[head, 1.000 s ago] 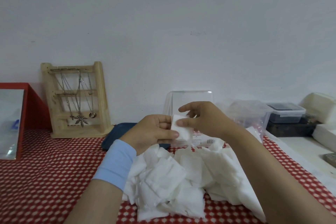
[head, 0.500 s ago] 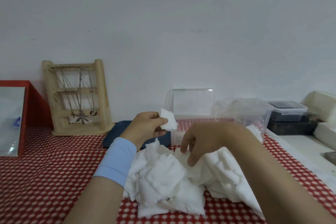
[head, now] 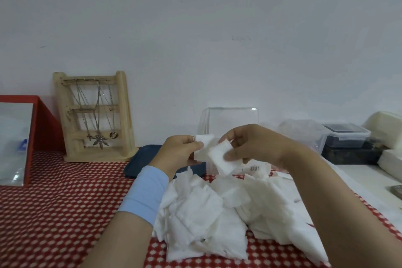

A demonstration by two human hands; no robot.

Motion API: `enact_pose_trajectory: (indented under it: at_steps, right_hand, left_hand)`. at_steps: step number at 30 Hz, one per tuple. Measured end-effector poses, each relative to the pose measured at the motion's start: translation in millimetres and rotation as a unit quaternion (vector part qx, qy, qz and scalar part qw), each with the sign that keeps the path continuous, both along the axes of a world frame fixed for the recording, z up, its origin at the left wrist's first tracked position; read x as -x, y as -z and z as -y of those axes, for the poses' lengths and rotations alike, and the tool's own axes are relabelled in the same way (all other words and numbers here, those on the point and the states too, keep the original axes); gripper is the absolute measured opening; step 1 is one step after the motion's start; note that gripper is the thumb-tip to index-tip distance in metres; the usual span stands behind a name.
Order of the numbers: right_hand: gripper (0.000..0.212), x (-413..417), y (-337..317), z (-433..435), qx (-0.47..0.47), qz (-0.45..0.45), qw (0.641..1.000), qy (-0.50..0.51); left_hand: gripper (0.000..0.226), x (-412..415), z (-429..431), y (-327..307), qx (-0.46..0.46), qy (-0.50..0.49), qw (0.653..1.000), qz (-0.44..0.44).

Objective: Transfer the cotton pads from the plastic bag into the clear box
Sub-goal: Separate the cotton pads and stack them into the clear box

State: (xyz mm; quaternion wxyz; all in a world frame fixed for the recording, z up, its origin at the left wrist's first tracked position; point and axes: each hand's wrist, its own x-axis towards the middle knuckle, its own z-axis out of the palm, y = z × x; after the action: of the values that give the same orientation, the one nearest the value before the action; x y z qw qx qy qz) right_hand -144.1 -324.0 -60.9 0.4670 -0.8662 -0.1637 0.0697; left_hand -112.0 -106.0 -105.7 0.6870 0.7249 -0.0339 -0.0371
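A heap of white cotton pads (head: 208,213) lies on the red patterned tablecloth in front of me. My left hand (head: 176,152) pinches a small stack of pads (head: 203,143) at chest height. My right hand (head: 254,146) pinches one more white pad (head: 221,156) and holds it against that stack. Behind both hands stands the clear box (head: 230,119) with its lid raised; its lower part is hidden by my hands. A crumpled clear plastic bag (head: 302,130) sits to the right of the box.
A wooden jewellery stand (head: 93,115) with necklaces stands at the back left, a red box (head: 43,124) left of it. A dark blue tray (head: 141,161) lies behind my left wrist. Lidded plastic containers (head: 345,135) and white blocks occupy the right side.
My right hand went down to the heap, picked up a pad and has come back up to the stack in my left hand. My left hand stayed raised.
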Motion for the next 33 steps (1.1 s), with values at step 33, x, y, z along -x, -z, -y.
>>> enact_pose_trajectory:
  at_steps: [33]
  right_hand:
    - [0.025, -11, 9, -11, -0.049, 0.071, 0.989, 0.119]
  left_hand:
    - [0.03, 8, 7, -9, 0.044, 0.067, 0.997, 0.015]
